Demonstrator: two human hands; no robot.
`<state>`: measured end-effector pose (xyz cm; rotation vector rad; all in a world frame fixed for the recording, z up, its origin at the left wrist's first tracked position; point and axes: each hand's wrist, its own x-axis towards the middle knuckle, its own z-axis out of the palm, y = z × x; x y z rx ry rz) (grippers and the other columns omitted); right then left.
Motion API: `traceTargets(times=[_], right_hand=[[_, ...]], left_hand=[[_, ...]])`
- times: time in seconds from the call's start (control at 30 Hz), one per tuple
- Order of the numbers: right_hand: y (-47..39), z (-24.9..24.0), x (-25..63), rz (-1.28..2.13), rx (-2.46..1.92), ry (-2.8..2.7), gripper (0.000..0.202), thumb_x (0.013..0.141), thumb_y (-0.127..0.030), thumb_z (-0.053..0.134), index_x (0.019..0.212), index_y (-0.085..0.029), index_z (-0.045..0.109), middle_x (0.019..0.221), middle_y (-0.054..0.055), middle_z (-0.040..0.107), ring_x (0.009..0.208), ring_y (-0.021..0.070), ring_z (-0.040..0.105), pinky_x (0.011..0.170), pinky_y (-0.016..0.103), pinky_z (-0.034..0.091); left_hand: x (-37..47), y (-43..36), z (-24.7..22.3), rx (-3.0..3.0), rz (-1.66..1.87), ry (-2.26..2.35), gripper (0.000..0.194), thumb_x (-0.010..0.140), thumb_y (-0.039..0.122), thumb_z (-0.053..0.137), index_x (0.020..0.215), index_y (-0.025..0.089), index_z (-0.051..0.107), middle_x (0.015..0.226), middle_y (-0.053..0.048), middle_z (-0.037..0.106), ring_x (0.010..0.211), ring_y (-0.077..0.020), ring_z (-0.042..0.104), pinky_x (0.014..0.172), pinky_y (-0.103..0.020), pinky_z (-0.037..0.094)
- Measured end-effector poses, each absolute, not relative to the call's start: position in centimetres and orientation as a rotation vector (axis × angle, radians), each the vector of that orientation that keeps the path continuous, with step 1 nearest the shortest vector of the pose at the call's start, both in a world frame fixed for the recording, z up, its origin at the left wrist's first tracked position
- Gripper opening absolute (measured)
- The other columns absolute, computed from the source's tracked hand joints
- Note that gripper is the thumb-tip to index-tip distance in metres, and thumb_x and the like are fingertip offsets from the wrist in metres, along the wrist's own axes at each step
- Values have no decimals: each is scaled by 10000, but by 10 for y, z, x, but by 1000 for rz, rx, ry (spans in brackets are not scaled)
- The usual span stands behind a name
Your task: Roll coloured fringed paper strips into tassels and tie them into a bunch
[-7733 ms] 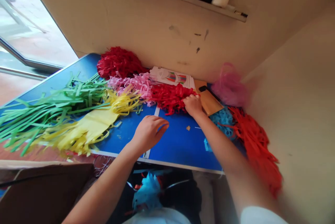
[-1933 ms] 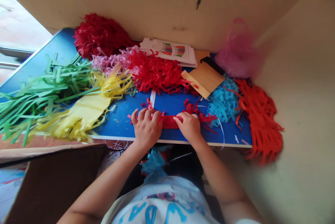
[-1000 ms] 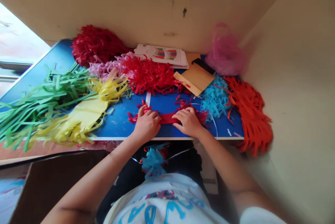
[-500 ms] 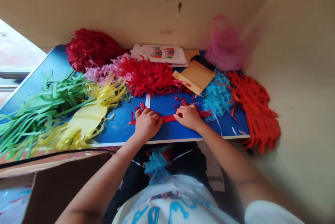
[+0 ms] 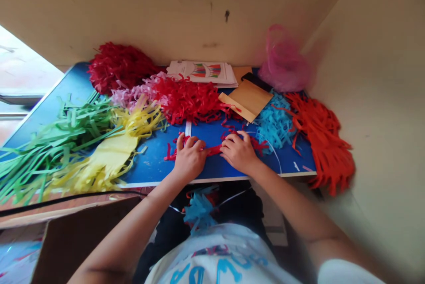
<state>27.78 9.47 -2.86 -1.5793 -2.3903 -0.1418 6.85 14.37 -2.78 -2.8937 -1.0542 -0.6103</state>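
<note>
A strip of red fringed tissue paper (image 5: pixel 213 150) lies across the front of the blue table, its cut ends sticking out past both hands. My left hand (image 5: pixel 190 155) is closed over its left part, fingers curled down on the paper. On the right part, my right hand (image 5: pixel 239 152) bends its fingers over the strip, the tips against it. Between the hands the red band looks narrow and rolled or folded. A thin white string (image 5: pixel 276 156) curves over the table beside my right hand. Behind the hands sits a pile of bright red fringed paper (image 5: pixel 189 98).
Green (image 5: pixel 71 129) and yellow fringed paper (image 5: pixel 111 153) spread on the left; dark red fringe (image 5: pixel 121 67) lies behind. Blue fringe (image 5: pixel 275 120), orange-red fringe (image 5: pixel 322 138), a brown envelope (image 5: pixel 249 98) and a pink plastic bag (image 5: pixel 283 62) are on the right. Printed sheets (image 5: pixel 202 72) rest by the wall.
My fingers have shifted on the red strip, both hands now curling over it closer together. Less of the band shows flat between them. The view has tilted slightly.
</note>
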Motion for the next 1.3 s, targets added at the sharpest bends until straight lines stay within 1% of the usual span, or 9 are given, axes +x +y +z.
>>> traceTargets(times=[0.1, 0.2, 0.3, 0.4, 0.47, 0.63, 0.83, 1.0, 1.3], right_hand=[[99, -34, 280, -129, -1584, -2411, 252, 987, -183, 463, 896, -232, 693, 950, 17, 722, 1022, 197, 532, 1056, 448, 197], [100, -31, 274, -62, -1623, -2332, 165, 955, -235, 541, 885, -230, 690, 987, 20, 719, 1030, 203, 532, 1036, 445, 223], [94, -25, 261, -137, -1587, -2328, 132, 943, -246, 559, 961, -223, 687, 1082, 48, 703, 1098, 225, 507, 1046, 459, 206], [89, -29, 257, -171, -1531, -2388, 269, 990, -190, 456, 874, -228, 696, 936, 29, 719, 997, 199, 534, 985, 423, 247], [88, -36, 265, -102, -1548, -2370, 323, 1001, -197, 446, 796, -230, 693, 847, 10, 716, 903, 177, 546, 922, 397, 271], [87, -46, 292, 65, -1566, -2283, 217, 966, -293, 545, 830, -223, 700, 902, 13, 717, 895, 172, 550, 889, 380, 262], [95, -44, 291, 167, -1642, -2303, 159, 931, -276, 562, 851, -198, 674, 921, 37, 679, 907, 195, 536, 831, 359, 271], [104, -36, 287, 264, -1705, -2342, 134, 908, -259, 578, 826, -199, 665, 910, 41, 680, 911, 206, 550, 808, 351, 277], [116, -31, 284, 443, -1801, -2256, 120, 811, -203, 647, 692, -210, 641, 817, 13, 690, 918, 212, 585, 748, 325, 308]], left_hand=[[69, 143, -28, -2914, -639, -1047, 189, 857, 238, 571, 893, 285, 751, 932, -43, 725, 1060, -297, 575, 1128, -617, 178], [70, 143, -29, -2909, -689, -1045, 172, 879, 269, 575, 891, 289, 745, 861, -29, 732, 1034, -283, 592, 1127, -610, 183], [70, 141, -32, -2853, -715, -1005, 224, 917, 219, 537, 838, 297, 731, 835, 1, 733, 1003, -251, 604, 1116, -564, 214], [63, 139, -38, -2797, -757, -957, 228, 922, 214, 559, 794, 299, 729, 833, 19, 735, 976, -233, 610, 1082, -513, 263], [54, 139, -43, -2813, -765, -943, 197, 914, 219, 587, 833, 312, 740, 839, 21, 738, 947, -224, 617, 1051, -488, 299], [30, 140, -47, -2945, -734, -959, 188, 920, 231, 591, 987, 324, 739, 865, 6, 742, 892, -205, 642, 1026, -474, 338], [29, 133, -39, -2954, -733, -1089, 184, 901, 214, 583, 893, 308, 741, 883, 3, 751, 928, -216, 656, 1101, -544, 241], [37, 127, -36, -2900, -704, -1264, 150, 881, 350, 621, 816, 269, 730, 860, -27, 724, 952, -252, 626, 1095, -569, 240], [43, 133, -40, -2850, -627, -1408, 215, 873, 338, 607, 697, 239, 683, 859, -51, 683, 966, -276, 582, 1033, -546, 303]])
